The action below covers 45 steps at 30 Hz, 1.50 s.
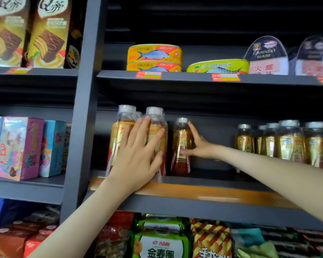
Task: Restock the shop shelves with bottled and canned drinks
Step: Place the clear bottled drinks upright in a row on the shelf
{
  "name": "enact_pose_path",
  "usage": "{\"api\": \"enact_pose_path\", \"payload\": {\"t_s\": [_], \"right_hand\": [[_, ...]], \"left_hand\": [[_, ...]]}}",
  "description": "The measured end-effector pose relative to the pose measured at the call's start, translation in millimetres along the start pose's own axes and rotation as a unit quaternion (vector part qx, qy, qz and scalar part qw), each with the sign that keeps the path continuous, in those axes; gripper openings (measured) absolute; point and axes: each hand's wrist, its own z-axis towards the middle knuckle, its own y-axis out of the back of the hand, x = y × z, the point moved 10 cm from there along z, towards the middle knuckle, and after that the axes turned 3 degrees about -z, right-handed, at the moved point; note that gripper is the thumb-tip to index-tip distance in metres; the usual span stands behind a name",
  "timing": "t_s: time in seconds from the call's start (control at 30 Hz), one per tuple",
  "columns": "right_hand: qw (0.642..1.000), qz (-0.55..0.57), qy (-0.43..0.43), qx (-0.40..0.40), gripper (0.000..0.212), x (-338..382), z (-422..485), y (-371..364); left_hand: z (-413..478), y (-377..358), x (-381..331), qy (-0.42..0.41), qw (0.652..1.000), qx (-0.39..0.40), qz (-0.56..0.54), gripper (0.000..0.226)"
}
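- Left hand [138,155]: laid flat, fingers straight and spread, pressing on the fronts of the two front bottles [119,131] at the left end of the middle shelf [213,194].
- Those two bottles stand upright, side by side and touching, close to the shelf's front edge. More white caps show just behind them.
- Right hand [200,146]: holds the single bottle [181,138], with the thumb across the lower label and the fingers up its right side and behind it.
- The single bottle stands upright on the same shelf, just right of the front pair and set further back.
- Another group of bottles [289,144], same amber drink and white caps, stands well apart at the right end of the shelf.
- Shelf above: stacked fish tins [154,57] and canned ham [266,56], with price tags on the shelf edge.
- Left bay: snack boxes [19,146].
- Shelf below: snack bags [160,241].
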Motion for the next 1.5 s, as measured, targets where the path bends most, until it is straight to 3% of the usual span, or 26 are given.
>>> {"api": "enact_pose_path", "payload": {"t_s": [0.1, 0.17, 0.23, 0.43, 0.67, 0.8, 1.07, 1.2, 1.3, 1.4, 1.5], "right_hand": [[0.988, -0.097, -0.058, -0.11, 0.098, -38, -11, 47], [0.951, -0.234, -0.128, -0.154, 0.103, -70, -22, 74], [0.919, -0.3, -0.196, -0.164, 0.109, -100, -33, 92], [0.937, -0.205, -0.238, -0.153, 0.111, -144, -27, 105], [0.926, -0.225, -0.248, -0.177, 0.102, -158, -19, 114], [0.933, -0.229, -0.201, -0.19, 0.098, -145, -19, 113], [0.96, -0.225, -0.018, -0.164, 0.094, -77, -37, 97], [0.939, -0.293, 0.127, -0.131, 0.092, -15, -80, 91], [0.887, -0.393, 0.21, -0.121, 0.087, 30, -122, 80], [0.897, -0.329, 0.238, -0.175, 0.083, 65, -165, 90], [0.901, -0.253, 0.258, -0.241, 0.086, 101, -212, 99]], "left_hand": [[14, 5, -10, -0.019, 1.0, -0.004, 0.015, 0.058], [29, 5, -20, -0.033, 0.999, -0.006, 0.028, 0.059], [40, -2, -27, -0.039, 0.997, 0.002, 0.059, 0.06], [41, -28, -18, -0.028, 0.993, 0.023, 0.112, 0.061], [39, -26, -19, -0.034, 0.993, -0.024, 0.106, 0.056], [38, -25, -19, -0.038, 0.994, -0.043, 0.098, 0.054], [37, -24, -18, -0.026, 0.994, -0.054, 0.089, 0.051], [38, -23, -18, -0.034, 0.996, -0.056, 0.068, 0.036], [39, -17, -16, -0.029, 0.998, -0.054, 0.004, 0.039], [36, -1, -15, 0.0, 0.993, -0.07, -0.092, 0.036], [23, 26, -35, 0.007, 0.959, -0.074, -0.274, 0.048]]}}
